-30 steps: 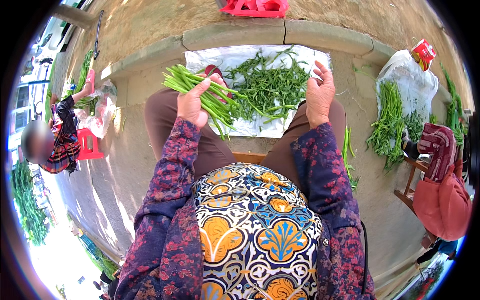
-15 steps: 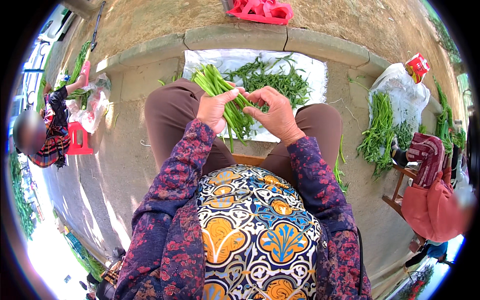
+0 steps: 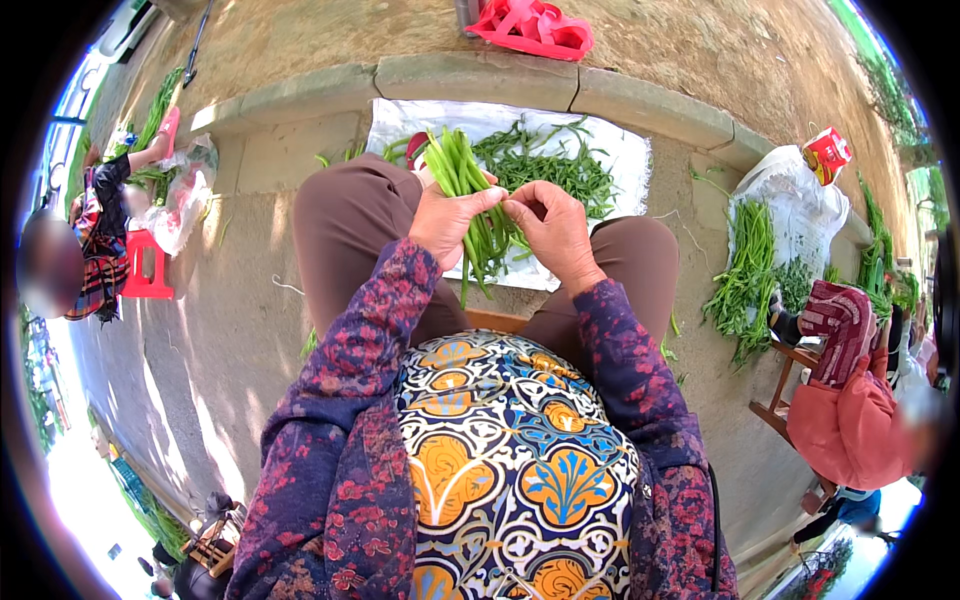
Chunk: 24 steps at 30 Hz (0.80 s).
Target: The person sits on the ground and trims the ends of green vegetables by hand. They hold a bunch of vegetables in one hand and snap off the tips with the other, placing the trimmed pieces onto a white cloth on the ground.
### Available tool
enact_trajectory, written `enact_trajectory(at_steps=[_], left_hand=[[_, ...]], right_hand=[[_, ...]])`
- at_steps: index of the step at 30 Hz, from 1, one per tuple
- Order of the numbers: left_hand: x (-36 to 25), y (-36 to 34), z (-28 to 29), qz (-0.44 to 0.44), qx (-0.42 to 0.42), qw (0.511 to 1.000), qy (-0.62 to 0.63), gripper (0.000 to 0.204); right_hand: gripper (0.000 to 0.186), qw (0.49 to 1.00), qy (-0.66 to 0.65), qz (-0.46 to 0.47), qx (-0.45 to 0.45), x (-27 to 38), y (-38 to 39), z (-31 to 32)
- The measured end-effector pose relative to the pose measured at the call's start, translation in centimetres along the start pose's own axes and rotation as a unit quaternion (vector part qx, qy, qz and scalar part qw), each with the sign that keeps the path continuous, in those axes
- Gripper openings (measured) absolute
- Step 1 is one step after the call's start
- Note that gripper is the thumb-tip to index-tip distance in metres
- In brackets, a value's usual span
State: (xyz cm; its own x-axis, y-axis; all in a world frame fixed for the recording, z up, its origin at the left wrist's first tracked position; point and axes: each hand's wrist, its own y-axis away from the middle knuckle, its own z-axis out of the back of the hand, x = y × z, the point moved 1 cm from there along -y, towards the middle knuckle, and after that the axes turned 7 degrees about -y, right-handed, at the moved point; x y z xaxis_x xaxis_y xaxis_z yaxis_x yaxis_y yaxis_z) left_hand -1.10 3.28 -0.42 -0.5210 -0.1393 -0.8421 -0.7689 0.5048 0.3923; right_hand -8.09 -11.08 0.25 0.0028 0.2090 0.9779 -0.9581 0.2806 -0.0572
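Note:
My left hand (image 3: pixel 437 225) is closed round a bunch of long green vegetable stems (image 3: pixel 455 160), held tilted above my lap. Pale cut-looking ends point up and away, while the thinner ends hang down between my knees. My right hand (image 3: pixel 555 232) is beside it, thumb and forefinger pinched together against the bunch near my left thumb. Whatever is in that pinch is too small to make out. Beyond my hands, a loose pile of green leaves (image 3: pixel 565 165) lies on a white sheet (image 3: pixel 634 165).
A stone kerb (image 3: pixel 470 82) runs behind the sheet, with a red bag (image 3: pixel 535 30) beyond it. At right, greens (image 3: pixel 742 265) lie by a white plastic sack (image 3: pixel 785 180), near a seated person (image 3: pixel 850 410). Another person (image 3: pixel 102 215) is at left beside a red stool (image 3: pixel 148 265).
The bunch in my left hand has shifted slightly right and stands more upright. My right fingers have closed in against it. A dark red thing now shows behind the left hand.

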Motion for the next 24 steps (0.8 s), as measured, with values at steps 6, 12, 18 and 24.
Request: enact_trajectory(at_steps=[6,12,18,24], left_hand=[[0.1,0.4,0.1,0.022,0.009,0.999,-0.036,0.018],[-0.1,0.4,0.1,0.028,0.041,0.998,-0.035,0.016],[-0.2,0.2,-0.7,-0.004,0.018,1.000,-0.010,0.012],[-0.3,0.4,-1.1,-0.052,-0.043,0.998,-0.011,0.013]], right_hand=[[0.010,0.982,0.120,0.143,0.016,1.1,-0.7,0.3],[0.013,0.997,0.021,0.072,0.019,-0.1,-0.8,-0.6],[0.015,0.994,-0.084,-0.057,-0.047,0.2,-0.9,-1.1],[0.013,0.983,0.061,-0.031,-0.170,-1.7,-1.6,0.0]])
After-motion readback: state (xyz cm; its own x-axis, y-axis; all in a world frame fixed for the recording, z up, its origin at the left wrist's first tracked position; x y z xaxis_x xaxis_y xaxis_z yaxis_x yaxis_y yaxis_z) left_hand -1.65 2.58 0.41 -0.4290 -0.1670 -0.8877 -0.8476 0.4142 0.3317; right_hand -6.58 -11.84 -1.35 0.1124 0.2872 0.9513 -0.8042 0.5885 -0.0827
